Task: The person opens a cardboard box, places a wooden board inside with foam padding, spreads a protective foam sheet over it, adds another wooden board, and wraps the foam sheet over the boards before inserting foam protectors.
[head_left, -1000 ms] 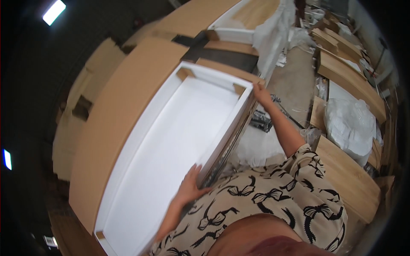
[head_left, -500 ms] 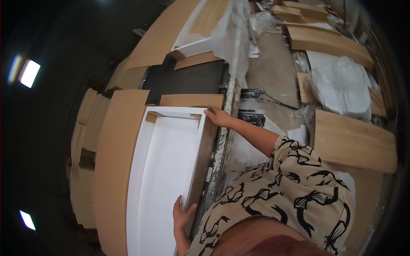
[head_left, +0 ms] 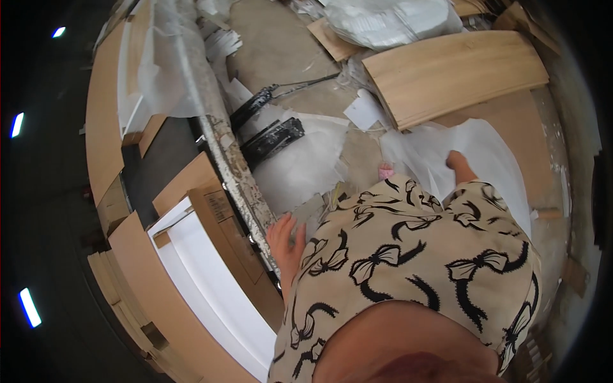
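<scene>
Head view: the left hand (head_left: 286,241) lies flat, grip open and holding nothing, fingers spread on the speckled counter (head_left: 237,167) edge. Just left of it stands the white-lined box (head_left: 211,281) with brown walls; nothing shows inside. The right hand (head_left: 456,159) reaches onto white paper sheets (head_left: 491,153); its grip cannot be judged. Beyond lies a wooden board (head_left: 456,70).
</scene>
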### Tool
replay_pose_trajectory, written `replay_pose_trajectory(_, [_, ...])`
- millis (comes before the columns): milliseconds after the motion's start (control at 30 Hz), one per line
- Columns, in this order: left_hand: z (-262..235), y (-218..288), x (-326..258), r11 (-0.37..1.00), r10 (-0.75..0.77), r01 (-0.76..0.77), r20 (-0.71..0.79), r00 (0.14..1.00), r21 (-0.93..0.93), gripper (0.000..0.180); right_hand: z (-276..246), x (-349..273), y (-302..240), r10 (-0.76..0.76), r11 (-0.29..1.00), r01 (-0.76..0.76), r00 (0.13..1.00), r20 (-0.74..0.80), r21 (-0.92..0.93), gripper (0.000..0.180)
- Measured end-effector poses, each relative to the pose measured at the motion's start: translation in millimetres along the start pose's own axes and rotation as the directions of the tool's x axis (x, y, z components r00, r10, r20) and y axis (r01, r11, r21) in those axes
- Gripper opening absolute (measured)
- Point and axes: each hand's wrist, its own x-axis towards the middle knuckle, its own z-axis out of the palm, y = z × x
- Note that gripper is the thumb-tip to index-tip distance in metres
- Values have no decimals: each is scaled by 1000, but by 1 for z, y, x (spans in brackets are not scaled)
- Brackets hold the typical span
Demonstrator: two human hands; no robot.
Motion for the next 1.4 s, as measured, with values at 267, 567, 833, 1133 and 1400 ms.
replay_pose_trajectory(267, [50, -2, 100, 929, 366, -335, 236, 900, -158, 18, 71, 2, 78, 118, 980, -59, 943, -311, 191, 39])
replay_pose_trajectory(567, [162, -53, 181, 904, 410, -374, 666, 624, -206, 21, 158, -70, -99, -80, 488, -116, 981, 177, 865, 27])
replay_pose_trajectory(833, [346, -107, 297, 928, 352, -281, 818, 454, -244, 27, 198, -84, -23, -139, 990, 139, 986, -92, -9, 11])
replay_pose_trajectory(1133, [521, -135, 389, 936, 116, -348, 880, 460, 58, 44, 83, 14, -132, 342, 379, -260, 931, 127, 888, 28])
replay_pose_trajectory(1400, [666, -175, 429, 884, 236, -466, 835, 497, 27, 75, 120, 141, -168, 278, 440, -219, 955, 99, 871, 38])
